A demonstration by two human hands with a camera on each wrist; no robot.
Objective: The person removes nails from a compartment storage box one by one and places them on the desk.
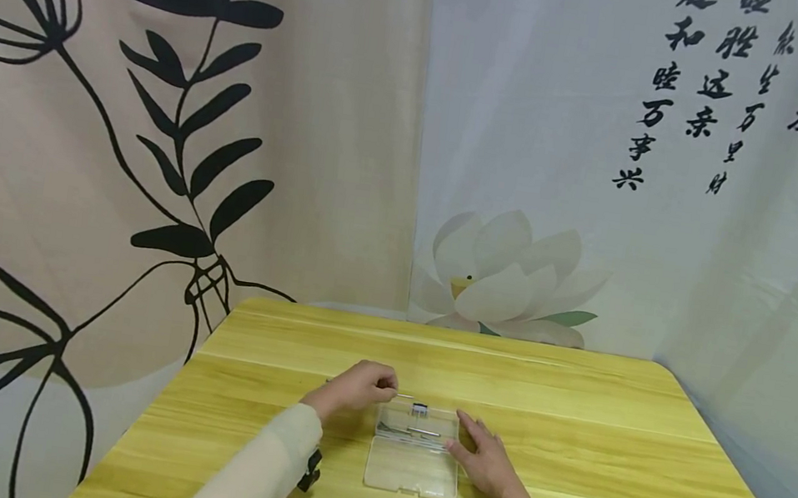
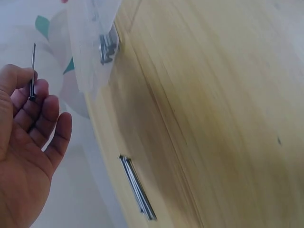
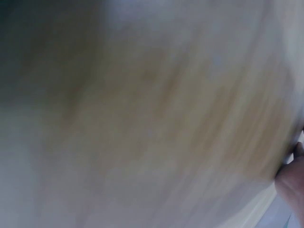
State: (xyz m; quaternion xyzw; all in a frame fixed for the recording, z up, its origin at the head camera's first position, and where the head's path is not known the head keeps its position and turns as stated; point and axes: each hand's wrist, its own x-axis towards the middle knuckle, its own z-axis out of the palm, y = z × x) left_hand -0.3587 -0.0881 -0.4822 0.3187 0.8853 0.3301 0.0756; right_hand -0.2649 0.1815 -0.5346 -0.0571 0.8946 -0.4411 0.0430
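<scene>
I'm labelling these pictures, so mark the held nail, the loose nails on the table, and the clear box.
Held nail [image 2: 33, 59]: left wrist view, on its shaft.
Loose nails [image 2: 137, 188]: left wrist view, midway along their shafts.
Box [image 1: 412, 469]: head view, on its bare near half.

The desk [image 1: 577, 390] is yellowish wood with long streaked grain and rounded far corners. Just behind its far edge, two printed cloths with soft folds form the backdrop. The beige cloth [image 1: 355, 125], behind the desk's left part and on past its left side, carries a black leafy stem [image 1: 241, 207] and thin-lined black blooms [image 1: 56, 36]. The pale grey cloth [image 1: 548, 151], behind the desk's right part, shows a white lotus [image 1: 502, 271] directly above the desk's far edge and, higher up, columns of black calligraphy [image 1: 716, 85]. Soft, diffuse light falls over the desk.
</scene>
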